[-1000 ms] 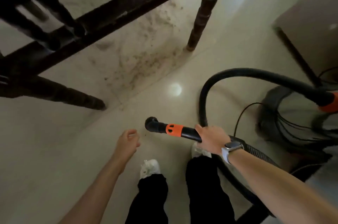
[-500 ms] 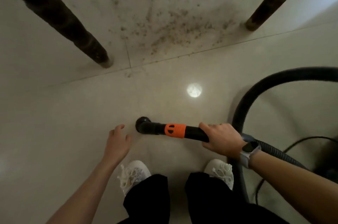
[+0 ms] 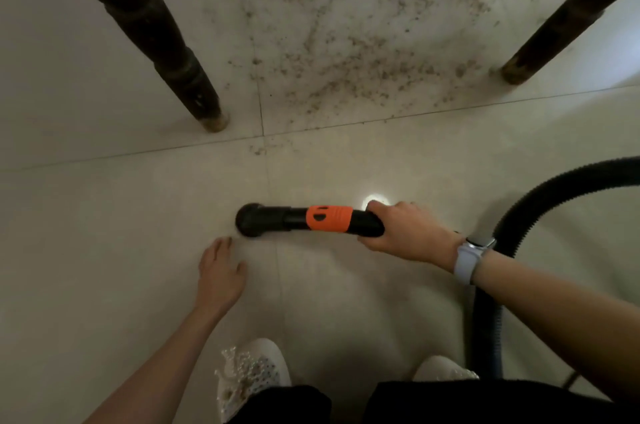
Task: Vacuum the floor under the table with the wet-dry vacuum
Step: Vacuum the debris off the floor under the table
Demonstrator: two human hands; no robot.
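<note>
now right hand grips the vacuum nozzle; left hand free.

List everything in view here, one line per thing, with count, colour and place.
table legs: two, dark brown; one upper left, one upper right.
dirt: one scattered patch, brown specks; on the floor between the legs.
floor: one, pale beige tiles with thin joints; fills the view.
light spot: one, white; on the tile beside the nozzle.
vacuum nozzle: one, black with an orange collar; centre, tip pointing left.
hose: one, black, ribbed; curves along the right side.
watch: one, pale band; on the right wrist.
shoes: two, white; bottom centre.
trousers: dark; bottom edge.
left hand: open, below the nozzle tip.
right hand: grips the nozzle.
</note>
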